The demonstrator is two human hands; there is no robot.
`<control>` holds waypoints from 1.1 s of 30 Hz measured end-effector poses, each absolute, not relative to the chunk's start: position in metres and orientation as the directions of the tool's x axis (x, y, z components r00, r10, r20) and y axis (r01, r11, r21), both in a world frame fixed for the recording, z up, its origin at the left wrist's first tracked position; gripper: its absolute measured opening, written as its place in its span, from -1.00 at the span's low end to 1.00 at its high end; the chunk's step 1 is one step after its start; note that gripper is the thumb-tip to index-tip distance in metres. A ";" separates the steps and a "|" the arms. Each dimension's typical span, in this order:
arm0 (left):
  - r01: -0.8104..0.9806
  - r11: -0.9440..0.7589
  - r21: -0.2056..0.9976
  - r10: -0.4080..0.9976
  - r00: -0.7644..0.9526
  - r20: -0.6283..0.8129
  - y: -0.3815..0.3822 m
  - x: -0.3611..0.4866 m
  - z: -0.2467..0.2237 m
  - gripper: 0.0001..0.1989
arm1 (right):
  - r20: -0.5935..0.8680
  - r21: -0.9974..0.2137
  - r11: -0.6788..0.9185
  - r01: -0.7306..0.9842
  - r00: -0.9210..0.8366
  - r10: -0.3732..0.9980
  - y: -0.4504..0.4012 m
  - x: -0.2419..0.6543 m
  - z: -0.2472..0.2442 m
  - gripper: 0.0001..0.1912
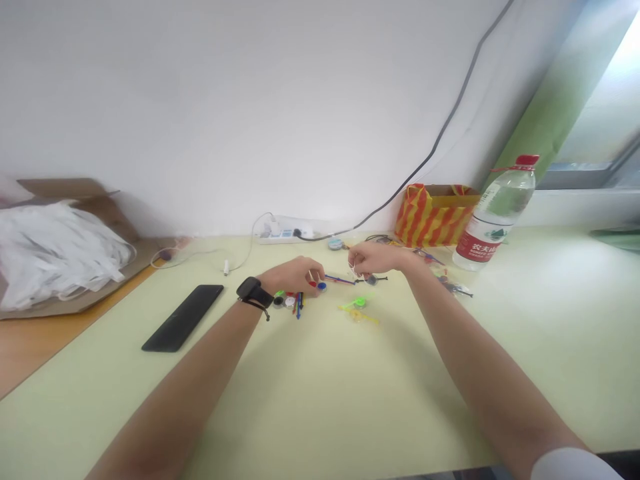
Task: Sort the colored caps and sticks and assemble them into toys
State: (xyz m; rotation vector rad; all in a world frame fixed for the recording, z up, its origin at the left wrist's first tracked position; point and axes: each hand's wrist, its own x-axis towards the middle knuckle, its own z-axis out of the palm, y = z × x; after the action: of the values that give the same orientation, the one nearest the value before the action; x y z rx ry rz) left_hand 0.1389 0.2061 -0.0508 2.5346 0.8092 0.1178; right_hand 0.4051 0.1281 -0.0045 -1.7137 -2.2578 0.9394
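My left hand (296, 275), with a black watch at the wrist, has its fingers bent down at small round pieces, among them a blue one (323, 287). What its fingertips pinch is too small to make out. Under it lie black and white discs (290, 302) and several thin coloured strips (299, 305). To the right, my right hand (369, 259) is closed at the fingertips on a small whitish thing that I cannot identify. Just below that hand sits a dark round piece with a strip (372, 280). Nearer me lie a green piece (359, 303) and a yellow piece (356, 315).
A black phone-like slab (183, 319) lies left on the table (310, 400). Behind are a power strip (285, 233) and a round tin (335, 245). A striped bag (433, 217) and water bottle (493, 217) stand right; a cardboard box (125, 230) holds white strips, far left.
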 end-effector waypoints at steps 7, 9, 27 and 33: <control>0.468 -0.771 0.433 0.524 0.851 0.014 0.196 0.150 -0.055 -0.80 | -0.145 -0.576 0.202 0.792 -0.343 0.928 0.130 0.397 -0.009 -0.87; 0.478 -0.764 0.434 0.534 0.845 0.009 0.198 0.147 -0.052 -0.75 | -0.129 -0.584 0.209 0.784 -0.344 0.930 0.132 0.396 -0.011 -0.87; 0.263 -0.679 0.685 0.566 0.782 0.261 0.183 0.155 -0.028 -0.59 | 0.122 -0.793 0.297 0.532 -0.339 0.933 0.139 0.374 -0.027 -0.89; 0.197 -0.662 0.723 0.633 0.663 0.400 0.179 0.159 -0.021 -0.66 | 0.246 -0.873 0.343 0.346 -0.295 0.923 0.140 0.363 -0.028 -0.94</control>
State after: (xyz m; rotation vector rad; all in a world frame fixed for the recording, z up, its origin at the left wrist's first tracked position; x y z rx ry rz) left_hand 0.1594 0.1792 -0.0205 2.2225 0.6388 0.8630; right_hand 0.3629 0.1400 -0.0280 -1.1204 -1.8186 0.9238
